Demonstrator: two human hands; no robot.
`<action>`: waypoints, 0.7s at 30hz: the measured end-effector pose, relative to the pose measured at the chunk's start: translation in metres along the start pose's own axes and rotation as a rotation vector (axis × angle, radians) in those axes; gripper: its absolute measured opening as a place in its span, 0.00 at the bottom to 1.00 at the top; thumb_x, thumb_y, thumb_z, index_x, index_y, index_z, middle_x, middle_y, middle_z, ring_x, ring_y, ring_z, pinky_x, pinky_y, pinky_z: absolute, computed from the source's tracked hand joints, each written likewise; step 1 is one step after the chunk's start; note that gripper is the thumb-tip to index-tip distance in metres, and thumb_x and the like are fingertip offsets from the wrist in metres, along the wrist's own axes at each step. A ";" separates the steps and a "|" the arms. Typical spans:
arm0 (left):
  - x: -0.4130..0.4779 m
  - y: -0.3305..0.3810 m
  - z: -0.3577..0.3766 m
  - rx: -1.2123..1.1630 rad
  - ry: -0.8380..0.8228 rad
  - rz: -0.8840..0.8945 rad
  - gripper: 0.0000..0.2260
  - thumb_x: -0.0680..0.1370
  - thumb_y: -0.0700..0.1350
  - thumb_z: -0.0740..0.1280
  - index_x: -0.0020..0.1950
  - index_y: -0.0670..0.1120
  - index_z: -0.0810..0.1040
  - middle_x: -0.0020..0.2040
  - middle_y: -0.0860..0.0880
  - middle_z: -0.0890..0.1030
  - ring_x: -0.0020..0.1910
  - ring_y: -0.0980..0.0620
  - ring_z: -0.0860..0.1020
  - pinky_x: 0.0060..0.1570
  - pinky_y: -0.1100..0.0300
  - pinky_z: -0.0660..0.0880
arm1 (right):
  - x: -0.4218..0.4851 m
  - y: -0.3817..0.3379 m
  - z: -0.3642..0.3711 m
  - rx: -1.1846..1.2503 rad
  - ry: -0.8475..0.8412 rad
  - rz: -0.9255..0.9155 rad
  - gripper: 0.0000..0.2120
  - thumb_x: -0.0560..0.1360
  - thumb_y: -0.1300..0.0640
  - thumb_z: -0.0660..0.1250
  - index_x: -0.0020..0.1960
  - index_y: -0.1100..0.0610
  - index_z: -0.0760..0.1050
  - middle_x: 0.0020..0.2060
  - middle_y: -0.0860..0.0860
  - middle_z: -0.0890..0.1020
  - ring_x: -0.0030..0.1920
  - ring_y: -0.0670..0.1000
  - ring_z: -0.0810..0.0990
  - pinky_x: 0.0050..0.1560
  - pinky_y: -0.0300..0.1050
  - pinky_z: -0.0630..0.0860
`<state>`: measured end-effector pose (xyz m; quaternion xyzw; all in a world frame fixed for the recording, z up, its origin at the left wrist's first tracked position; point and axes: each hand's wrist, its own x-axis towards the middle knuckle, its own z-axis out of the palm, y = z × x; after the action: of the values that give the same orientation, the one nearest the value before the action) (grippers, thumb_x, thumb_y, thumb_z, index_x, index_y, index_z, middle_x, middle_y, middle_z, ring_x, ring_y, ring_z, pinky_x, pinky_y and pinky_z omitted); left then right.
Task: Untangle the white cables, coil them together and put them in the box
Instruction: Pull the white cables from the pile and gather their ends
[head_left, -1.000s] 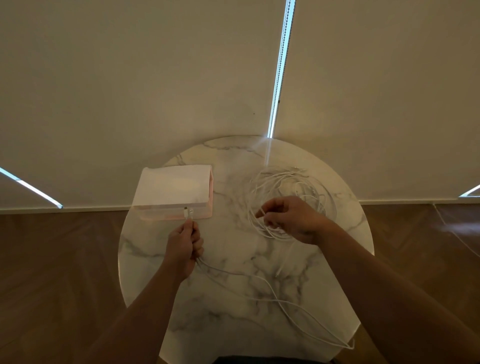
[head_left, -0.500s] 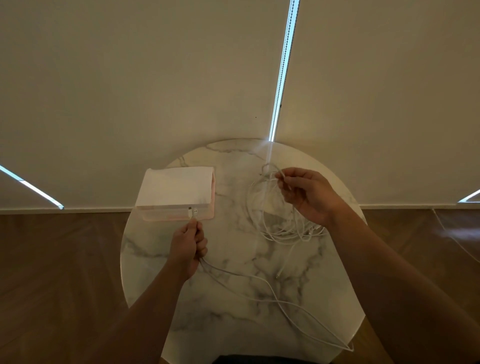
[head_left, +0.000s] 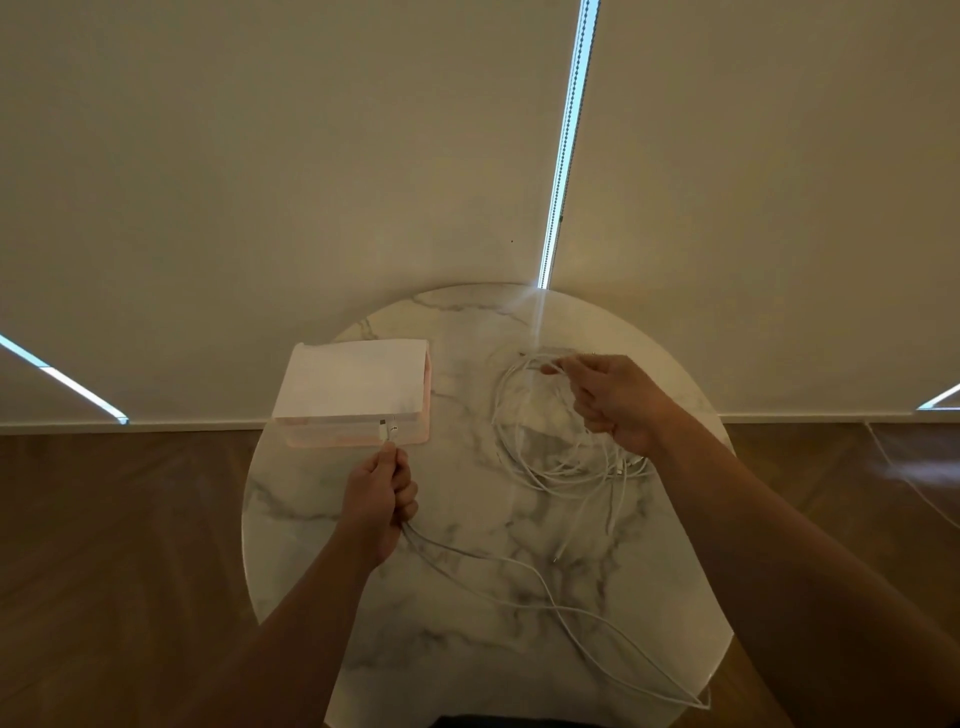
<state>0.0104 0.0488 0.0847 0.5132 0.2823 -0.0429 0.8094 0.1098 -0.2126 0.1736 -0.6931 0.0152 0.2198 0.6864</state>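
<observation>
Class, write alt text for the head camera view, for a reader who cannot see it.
A person's left hand grips two cable ends beside a box on a round marble table, while the right hand pinches strands of tangled white cables. Loose cable trails to the table's near edge.

The right hand hid part of the white cables. Connector type above the left hand was too small to identify. The box interior was covered; the table's near edge was cropped
</observation>
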 end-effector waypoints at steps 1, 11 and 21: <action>0.000 0.000 0.000 0.000 0.003 -0.001 0.17 0.85 0.47 0.53 0.38 0.46 0.68 0.26 0.53 0.59 0.21 0.58 0.55 0.23 0.64 0.51 | -0.002 -0.004 0.002 0.075 -0.039 -0.059 0.11 0.80 0.57 0.63 0.56 0.63 0.79 0.24 0.51 0.66 0.25 0.48 0.62 0.25 0.40 0.61; 0.000 0.003 0.004 0.001 0.002 -0.004 0.17 0.85 0.48 0.53 0.38 0.45 0.68 0.25 0.53 0.59 0.20 0.58 0.55 0.24 0.65 0.51 | -0.003 -0.021 -0.001 0.107 -0.043 -0.100 0.16 0.83 0.53 0.57 0.60 0.63 0.76 0.25 0.51 0.64 0.24 0.48 0.59 0.27 0.41 0.56; -0.005 0.006 0.011 -0.046 -0.028 -0.023 0.16 0.85 0.47 0.53 0.40 0.45 0.70 0.24 0.54 0.59 0.20 0.58 0.55 0.23 0.64 0.50 | -0.008 -0.017 -0.008 0.197 -0.129 0.053 0.14 0.81 0.58 0.60 0.59 0.66 0.77 0.26 0.51 0.63 0.24 0.46 0.58 0.24 0.39 0.55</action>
<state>0.0127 0.0410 0.0951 0.4905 0.2778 -0.0527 0.8243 0.1099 -0.2212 0.1920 -0.6062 0.0110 0.2796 0.7445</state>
